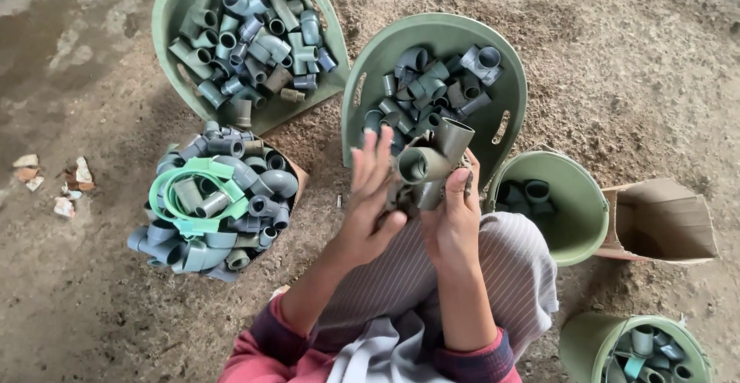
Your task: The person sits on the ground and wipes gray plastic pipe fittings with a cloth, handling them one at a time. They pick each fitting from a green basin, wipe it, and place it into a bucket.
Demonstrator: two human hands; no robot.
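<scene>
Head view, looking down past the knees onto a dirt floor [632, 67]. Both hands are raised together over the lap, sharing one grey plastic pipe fitting [430, 163], a tee-shaped piece with open sockets. The right hand [453, 217] is wrapped around the lower leg of the fitting, fingers closed on it, thumb side toward the body; this is a firm, closed hold. The left hand [370, 202] lies against the fitting's left side with fingers extended and spread upward, palm pressed to it rather than curled round it, so it is touching but not clenched. One socket mouth faces the camera just above the right hand's knuckles; a second socket points up and away from the grip. Directly beyond the held fitting, just past the fingertips, sits a green tub [509, 67] partly filled with similar grey and blue fittings. Further beyond and left of the grip is a second green tub [166, 21], fuller, with elbows and tees heaped in it. Left of the left hand, near it, is a heaped cardboard box [297, 175] of fittings with a loop of green strap [166, 190] lying on top. Right of the right hand, close by, a green bucket [586, 198] holds a few fittings; an open empty carton [663, 225] lies just beyond it. Below and right of the grip, another green bucket [593, 337] holds fittings. Striped trousers [509, 260] under both wrists.
</scene>
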